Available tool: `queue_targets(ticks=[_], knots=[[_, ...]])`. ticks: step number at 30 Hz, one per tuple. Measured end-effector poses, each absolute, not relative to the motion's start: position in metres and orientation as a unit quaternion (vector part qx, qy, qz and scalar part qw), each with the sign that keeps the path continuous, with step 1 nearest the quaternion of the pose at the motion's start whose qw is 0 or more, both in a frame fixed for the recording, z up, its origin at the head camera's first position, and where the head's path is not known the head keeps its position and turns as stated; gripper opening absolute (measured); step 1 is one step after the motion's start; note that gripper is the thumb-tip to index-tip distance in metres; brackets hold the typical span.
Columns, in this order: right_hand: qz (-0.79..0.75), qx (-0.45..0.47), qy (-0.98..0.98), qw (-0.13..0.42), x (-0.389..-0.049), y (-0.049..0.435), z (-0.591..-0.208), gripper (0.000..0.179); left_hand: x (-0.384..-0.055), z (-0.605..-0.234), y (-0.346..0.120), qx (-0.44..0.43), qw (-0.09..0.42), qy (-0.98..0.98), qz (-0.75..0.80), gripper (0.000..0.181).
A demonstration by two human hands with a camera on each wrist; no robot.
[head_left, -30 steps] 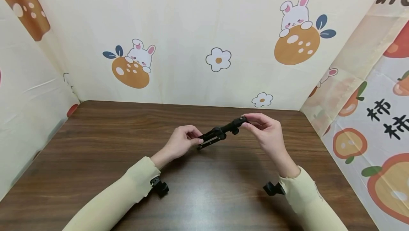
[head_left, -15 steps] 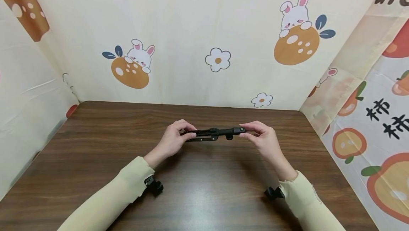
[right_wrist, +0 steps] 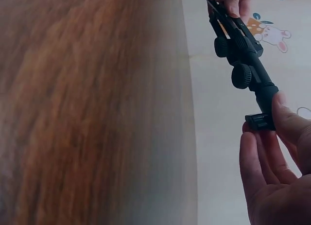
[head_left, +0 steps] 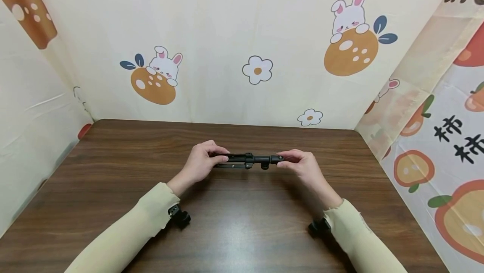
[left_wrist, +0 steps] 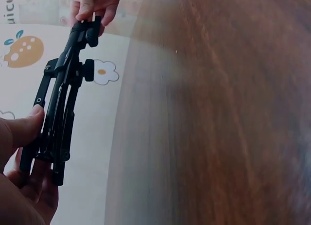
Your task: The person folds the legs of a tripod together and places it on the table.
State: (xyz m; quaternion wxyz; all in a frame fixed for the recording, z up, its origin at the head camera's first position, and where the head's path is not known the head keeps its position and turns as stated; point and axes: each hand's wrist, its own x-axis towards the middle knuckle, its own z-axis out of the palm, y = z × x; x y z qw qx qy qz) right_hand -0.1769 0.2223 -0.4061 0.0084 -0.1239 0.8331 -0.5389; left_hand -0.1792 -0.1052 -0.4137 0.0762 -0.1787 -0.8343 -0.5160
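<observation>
A small black folded tripod (head_left: 249, 161) is held level above the table, running left to right between both hands. My left hand (head_left: 198, 162) pinches the leg end between thumb and fingers. The narrow end of the centre post is pinched by my right hand (head_left: 303, 167). In the left wrist view, the legs of the tripod (left_wrist: 59, 96) lie folded close alongside the post. Round knobs stick out from its side, and the right wrist view shows one knob (right_wrist: 241, 76) near the post's end. My left fingers partly cover the leg tips.
Under the hands lies a dark wood-grain table (head_left: 234, 218). A pale curtain (head_left: 219, 33) with rabbit and fruit prints stands along its back edge. Patterned sheets hang at both sides. Each wrist carries a small black camera, such as the left camera (head_left: 179, 217).
The tripod was tilted with its right end higher; now it lies level. Both hands have shifted left, and the right hand has come down, each keeping its hold.
</observation>
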Motion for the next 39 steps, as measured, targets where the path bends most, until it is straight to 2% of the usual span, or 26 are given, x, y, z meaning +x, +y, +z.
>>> queue_targets(ticks=[18,26,39], knots=[[-0.481,-0.080,0.871,0.069,-0.191,0.206,-0.419,0.022,-0.185,-0.421,-0.121,-0.153,-0.001,-0.862,-0.484,0.022],[-0.490,-0.088,0.861,0.100,-0.190,0.206,-0.423,0.026,-0.186,-0.422,-0.127,-0.154,-0.035,-0.862,-0.482,0.020],[-0.551,-0.115,0.820,0.107,-0.189,0.208,-0.419,0.038,-0.187,-0.421,-0.132,-0.168,-0.054,-0.846,-0.504,0.023]])
